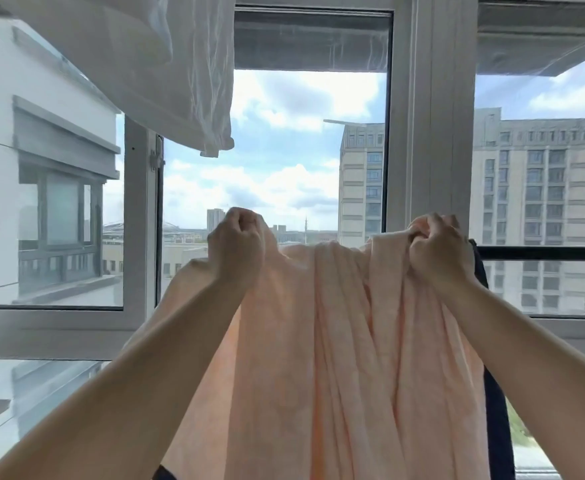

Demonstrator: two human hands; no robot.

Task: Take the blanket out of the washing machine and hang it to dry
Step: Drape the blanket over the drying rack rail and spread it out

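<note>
A pale peach blanket (336, 341) hangs in long folds in front of me, held up before the window. My left hand (237, 242) grips its top edge in a fist at the left. My right hand (438, 245) grips the bunched top edge at the right. Both arms are raised and stretched forward. The blanket's lower part runs out of the frame at the bottom. The washing machine is not in view.
A white cloth (166, 64) hangs from above at the upper left. A dark garment (497, 410) hangs just right of the blanket. A black rail (544, 252) crosses the right window pane. White window frames (412, 133) stand straight ahead, buildings beyond.
</note>
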